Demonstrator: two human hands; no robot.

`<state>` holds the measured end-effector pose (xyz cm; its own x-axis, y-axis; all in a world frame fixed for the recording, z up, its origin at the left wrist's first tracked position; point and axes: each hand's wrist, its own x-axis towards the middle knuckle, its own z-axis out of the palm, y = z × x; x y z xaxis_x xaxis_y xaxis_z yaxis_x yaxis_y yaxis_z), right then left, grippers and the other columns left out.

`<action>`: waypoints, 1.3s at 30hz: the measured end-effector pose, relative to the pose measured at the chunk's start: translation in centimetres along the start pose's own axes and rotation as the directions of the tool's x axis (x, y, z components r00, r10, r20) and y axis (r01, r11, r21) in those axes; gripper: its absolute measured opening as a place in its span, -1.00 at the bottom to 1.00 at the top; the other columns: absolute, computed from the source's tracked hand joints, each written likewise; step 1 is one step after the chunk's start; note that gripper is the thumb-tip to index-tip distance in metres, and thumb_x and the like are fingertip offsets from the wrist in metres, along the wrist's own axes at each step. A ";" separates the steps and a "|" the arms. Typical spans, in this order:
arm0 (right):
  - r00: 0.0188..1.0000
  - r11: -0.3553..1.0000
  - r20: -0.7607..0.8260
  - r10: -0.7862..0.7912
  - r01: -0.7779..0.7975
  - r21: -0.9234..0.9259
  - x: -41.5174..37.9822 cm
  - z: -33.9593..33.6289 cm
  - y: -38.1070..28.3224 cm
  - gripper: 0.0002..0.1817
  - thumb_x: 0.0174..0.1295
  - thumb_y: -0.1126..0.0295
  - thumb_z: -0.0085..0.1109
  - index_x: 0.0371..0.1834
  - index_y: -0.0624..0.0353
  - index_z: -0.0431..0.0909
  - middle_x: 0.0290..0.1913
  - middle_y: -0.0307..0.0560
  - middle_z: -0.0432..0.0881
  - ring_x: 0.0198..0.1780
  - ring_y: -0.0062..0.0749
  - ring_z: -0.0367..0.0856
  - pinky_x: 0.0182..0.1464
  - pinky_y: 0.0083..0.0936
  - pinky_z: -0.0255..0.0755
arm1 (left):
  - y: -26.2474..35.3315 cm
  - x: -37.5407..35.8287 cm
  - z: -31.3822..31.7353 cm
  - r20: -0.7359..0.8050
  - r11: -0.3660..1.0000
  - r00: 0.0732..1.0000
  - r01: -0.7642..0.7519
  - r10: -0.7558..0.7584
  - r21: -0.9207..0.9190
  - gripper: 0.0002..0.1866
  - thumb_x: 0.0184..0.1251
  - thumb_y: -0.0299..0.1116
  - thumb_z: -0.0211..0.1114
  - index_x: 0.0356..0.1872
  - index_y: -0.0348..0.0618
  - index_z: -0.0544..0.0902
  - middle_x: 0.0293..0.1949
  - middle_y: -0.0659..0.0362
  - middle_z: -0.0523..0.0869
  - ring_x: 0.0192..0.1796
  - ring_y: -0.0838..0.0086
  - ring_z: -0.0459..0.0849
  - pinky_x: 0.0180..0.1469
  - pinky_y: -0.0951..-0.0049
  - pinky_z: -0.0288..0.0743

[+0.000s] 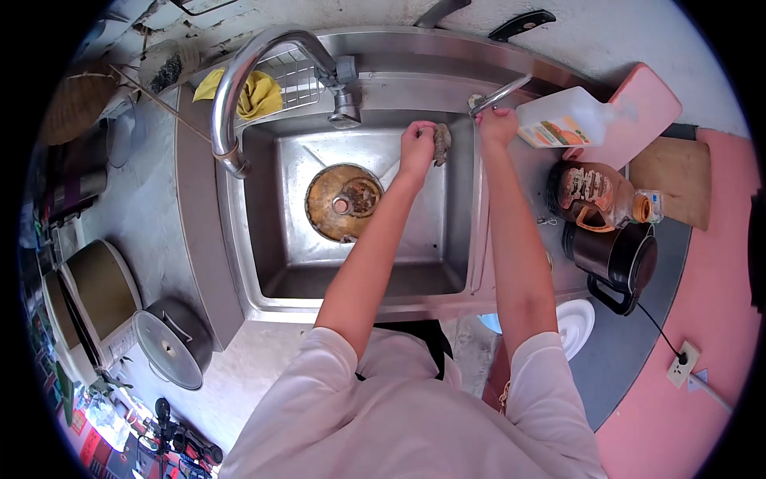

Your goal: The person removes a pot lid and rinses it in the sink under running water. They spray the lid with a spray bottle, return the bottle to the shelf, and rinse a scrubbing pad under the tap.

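Seen from above, both bare arms stretch away from the body over a steel sink (271, 239), the hands held apart at its far right corner. The left arm runs up the middle of the basin, elbow slightly bent, and ends in the left hand (417, 144), whose fingers are curled into a loose fist around a small greyish-brown scrubbing pad (441, 144); the pad sticks out to the right of the knuckles, against the far wall of the basin. The right arm lies straighter along the sink's right rim, and the right hand (499, 126) is closed over the near end of a slim metal tap lever (501, 94) that angles off to the far right. On the basin floor, left of the left hand, lies a round, rusty-brown pan lid (343, 201) with a knob in its middle. A tall curved faucet (263, 72) arches over the far left of the sink, and a yellow cloth (255, 94) sits in a wire rack behind it. On the counter to the right stand a white plastic jug (562, 120), a brown-capped jar (594, 195) lying on its side, and a dark kettle (614, 257). A pink cutting board (646, 108) leans further right.
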<state>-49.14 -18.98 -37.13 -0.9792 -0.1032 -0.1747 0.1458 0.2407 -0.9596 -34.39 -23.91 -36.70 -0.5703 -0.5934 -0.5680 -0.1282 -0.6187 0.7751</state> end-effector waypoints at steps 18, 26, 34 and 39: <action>0.942 0.746 0.268 -0.204 0.327 -0.580 -1.5 -2.3 -2.4 -0.77 0.19 0.31 0.19 -0.21 0.16 0.39 -0.29 0.06 0.66 -0.19 0.08 0.63 -0.18 -0.06 0.45 | 2.7 -1.9 0.7 -0.229 0.979 0.965 0.089 -0.130 -0.181 -0.72 0.28 -0.12 0.09 -0.27 -0.14 0.49 -0.57 0.22 0.48 -0.62 0.53 0.43 -0.66 0.55 0.26; 0.956 0.787 0.267 -0.121 0.257 -0.562 -1.2 -2.6 -2.3 -0.73 0.21 0.27 0.19 -0.16 0.16 0.38 -0.25 0.08 0.67 -0.16 0.08 0.63 -0.15 -0.08 0.47 | 2.9 -2.6 1.1 -0.252 0.995 0.968 0.032 -0.006 0.099 -0.72 0.21 -0.44 0.29 -0.11 -0.20 0.43 -0.51 0.21 0.48 -0.59 0.57 0.42 -0.64 0.54 0.25; 0.906 0.993 0.411 0.101 -0.114 0.007 -10.2 0.6 -0.3 -0.61 0.22 0.17 0.18 -0.05 0.25 0.46 -0.19 0.10 0.65 -0.12 -0.11 0.64 -0.04 -0.31 0.44 | 1.3 -0.8 -0.4 -0.184 0.972 0.956 -0.216 0.229 0.091 -0.77 0.33 -0.40 0.21 -0.06 -0.28 0.51 -0.40 0.02 0.68 -0.50 0.42 0.59 -0.47 0.43 0.45; 0.563 0.729 0.757 0.331 -0.662 0.173 -11.1 5.1 1.0 -0.57 0.31 0.06 0.02 0.03 0.18 0.50 -0.01 -0.03 0.61 0.05 -0.31 0.55 0.05 -0.40 0.38 | 2.5 -0.8 -1.3 -0.407 0.831 0.831 -0.113 0.380 0.545 -0.53 0.43 -0.14 0.03 -0.41 -0.44 0.62 -0.48 -0.18 0.67 -0.39 0.19 0.65 -0.27 0.21 0.46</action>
<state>-37.36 -22.54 -37.32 -0.3959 -0.7091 -0.5834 0.7790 0.0770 -0.6222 -33.22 -25.66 -34.68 -0.1924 -0.9374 -0.2902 -0.4838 -0.1666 0.8592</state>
